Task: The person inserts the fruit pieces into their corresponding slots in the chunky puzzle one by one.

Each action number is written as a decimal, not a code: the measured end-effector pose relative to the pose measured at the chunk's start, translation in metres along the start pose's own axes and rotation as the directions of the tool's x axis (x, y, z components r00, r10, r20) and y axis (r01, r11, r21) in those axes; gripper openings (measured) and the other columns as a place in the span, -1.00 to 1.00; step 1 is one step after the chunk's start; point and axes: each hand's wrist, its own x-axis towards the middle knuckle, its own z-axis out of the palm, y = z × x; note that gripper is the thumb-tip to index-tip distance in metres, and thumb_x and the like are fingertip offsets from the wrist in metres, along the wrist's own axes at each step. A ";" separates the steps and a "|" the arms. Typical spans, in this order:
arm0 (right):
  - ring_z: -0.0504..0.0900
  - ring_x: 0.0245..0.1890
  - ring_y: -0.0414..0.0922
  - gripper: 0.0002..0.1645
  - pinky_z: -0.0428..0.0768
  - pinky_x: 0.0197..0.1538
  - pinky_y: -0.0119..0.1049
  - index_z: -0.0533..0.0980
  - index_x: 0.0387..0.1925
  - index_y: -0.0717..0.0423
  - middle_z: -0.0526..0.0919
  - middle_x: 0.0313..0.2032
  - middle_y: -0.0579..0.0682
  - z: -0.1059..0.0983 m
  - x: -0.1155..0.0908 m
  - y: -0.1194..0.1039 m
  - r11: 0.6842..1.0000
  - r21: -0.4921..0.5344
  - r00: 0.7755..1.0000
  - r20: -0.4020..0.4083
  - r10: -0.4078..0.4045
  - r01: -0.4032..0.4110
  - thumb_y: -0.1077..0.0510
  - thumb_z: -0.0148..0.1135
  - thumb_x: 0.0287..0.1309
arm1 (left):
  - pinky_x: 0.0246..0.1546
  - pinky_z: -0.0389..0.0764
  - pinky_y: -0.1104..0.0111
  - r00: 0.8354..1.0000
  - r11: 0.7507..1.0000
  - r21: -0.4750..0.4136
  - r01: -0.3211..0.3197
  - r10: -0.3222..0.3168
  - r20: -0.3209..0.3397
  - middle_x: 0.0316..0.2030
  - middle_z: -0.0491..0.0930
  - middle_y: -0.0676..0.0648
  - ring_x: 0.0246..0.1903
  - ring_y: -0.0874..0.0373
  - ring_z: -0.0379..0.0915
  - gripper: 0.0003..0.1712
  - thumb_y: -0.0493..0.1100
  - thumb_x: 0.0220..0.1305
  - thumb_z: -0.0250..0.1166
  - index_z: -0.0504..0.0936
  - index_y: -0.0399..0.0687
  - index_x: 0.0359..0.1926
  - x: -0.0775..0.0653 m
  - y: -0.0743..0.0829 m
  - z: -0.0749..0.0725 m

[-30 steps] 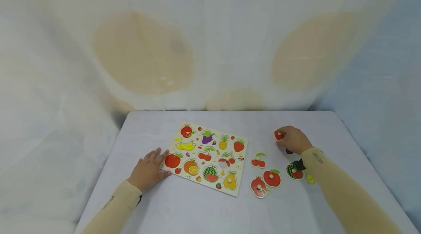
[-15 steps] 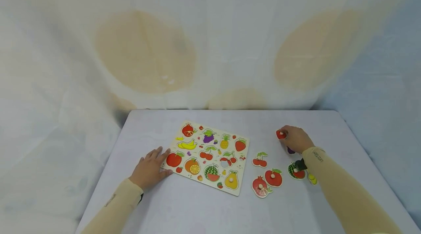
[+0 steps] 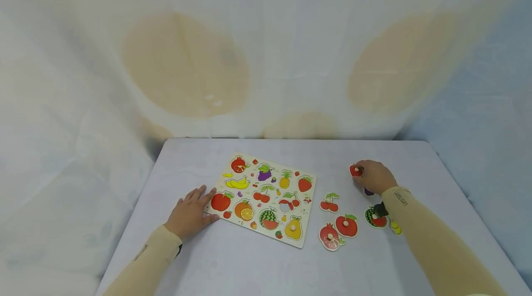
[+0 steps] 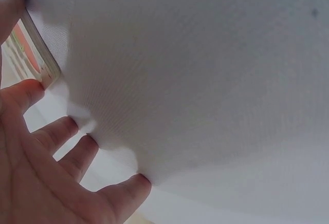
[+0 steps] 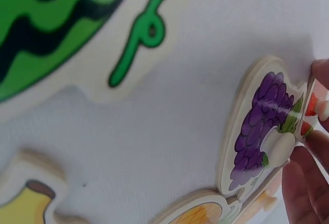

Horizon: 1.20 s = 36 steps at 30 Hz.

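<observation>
My left hand [image 3: 189, 213] lies with fingers spread at the left corner of a wooden fruit puzzle board [image 3: 258, 198]; thumb and index finger touch its edge. The other fingertips [image 4: 139, 183] rest on the white table cloth. At the far right, my right hand [image 3: 375, 177] pinches a red strawberry puzzle piece [image 3: 355, 171] by its edges. A grape piece [image 5: 264, 126] with a white knob lies flat beside those fingers, mostly hidden by the hand in the head view. A pear piece [image 3: 293, 228] with a knob sits in the board.
Right of the board lie a cherry piece [image 3: 329, 202], an apple piece [image 3: 347, 226] and a pomegranate piece [image 3: 330, 237]. A watermelon piece [image 3: 376, 217] and a banana piece [image 3: 396, 227] lie under the right forearm. An orange-coloured piece [image 5: 198, 215] lies near the grapes. Cloth walls surround the table.
The head view has shifted slightly. Both hands, the board and the loose pieces keep their places.
</observation>
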 end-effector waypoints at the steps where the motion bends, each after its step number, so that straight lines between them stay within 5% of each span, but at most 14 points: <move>1: 0.60 -0.05 0.20 -0.43 0.52 0.08 0.22 0.57 0.09 0.32 0.65 -0.04 0.26 0.000 0.000 0.000 1.000 0.002 1.000 -0.003 0.001 -0.001 0.08 0.46 0.11 | 0.20 0.19 -0.38 1.000 1.000 -0.002 -0.001 0.001 0.000 0.44 0.18 -0.28 0.38 -0.33 0.08 -0.02 0.25 0.14 0.43 0.28 0.08 0.50 0.000 0.000 0.000; 18: 0.54 0.00 0.20 -0.45 0.50 0.12 0.21 0.61 0.03 0.24 0.60 0.01 0.24 -0.015 -0.017 -0.017 0.997 0.068 0.999 -0.034 -0.027 0.029 0.05 0.51 0.02 | 0.17 0.20 -0.40 1.000 1.000 -0.001 -0.009 0.009 -0.014 0.43 0.19 -0.31 0.37 -0.34 0.09 -0.03 0.23 0.14 0.44 0.30 0.05 0.49 -0.001 0.002 -0.002; 36: 0.56 0.05 0.17 -0.43 0.51 0.14 0.17 0.65 0.02 0.19 0.62 0.03 0.20 -0.014 -0.033 -0.044 0.990 -0.003 0.987 -0.076 -0.143 0.143 0.03 0.55 -0.04 | 0.17 0.19 -0.41 1.000 1.000 -0.005 -0.006 0.006 -0.012 0.43 0.19 -0.32 0.36 -0.35 0.09 -0.04 0.21 0.14 0.45 0.30 0.04 0.49 -0.003 0.003 -0.001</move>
